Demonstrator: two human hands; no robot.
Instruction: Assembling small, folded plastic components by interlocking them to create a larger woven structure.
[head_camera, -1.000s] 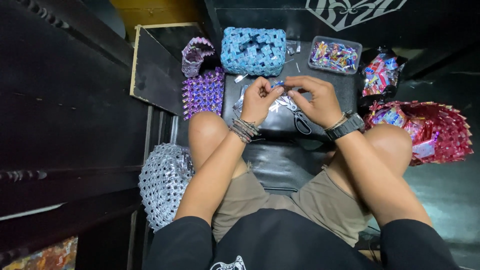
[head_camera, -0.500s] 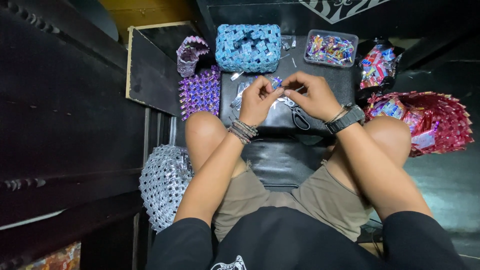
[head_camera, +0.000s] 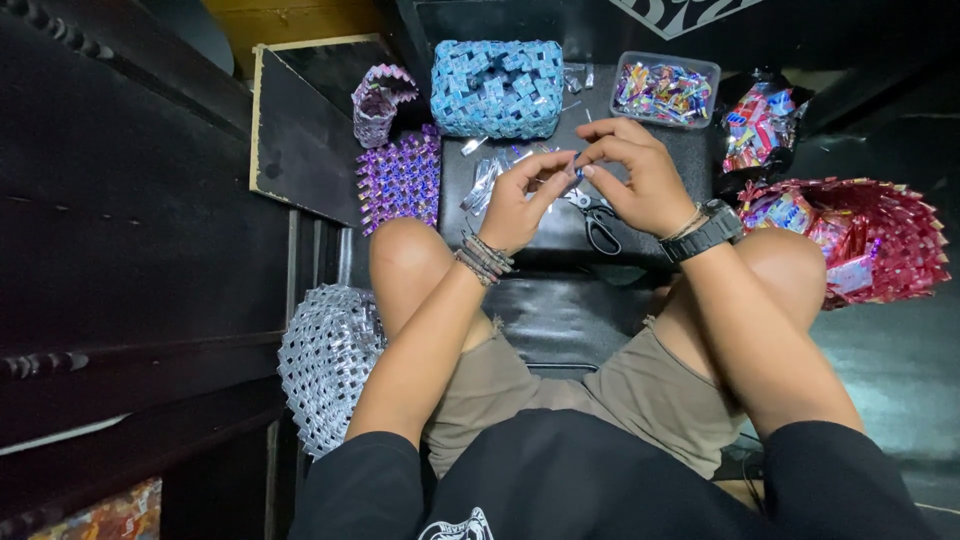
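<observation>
My left hand (head_camera: 522, 198) and my right hand (head_camera: 632, 175) meet over a black surface (head_camera: 545, 235) between my knees. Both pinch one small folded blue-and-silver wrapper strip (head_camera: 574, 170) between thumbs and fingertips. Beaded bands circle my left wrist and a black watch sits on my right wrist. Black-handled scissors (head_camera: 600, 226) lie on the surface just under my right hand. Loose silver wrapper strips (head_camera: 483, 182) lie left of my left hand.
A blue woven box (head_camera: 497, 88) stands at the back, with a clear tub of colourful wrappers (head_camera: 665, 88) to its right. A purple woven mat (head_camera: 400, 178) and small purple basket (head_camera: 378, 103) lie left. A red woven basket (head_camera: 862, 240) sits right, a silver woven bag (head_camera: 328, 360) lower left.
Both hands have lifted slightly and shifted toward the back of the surface with the strip between them. The view has tilted a little.
</observation>
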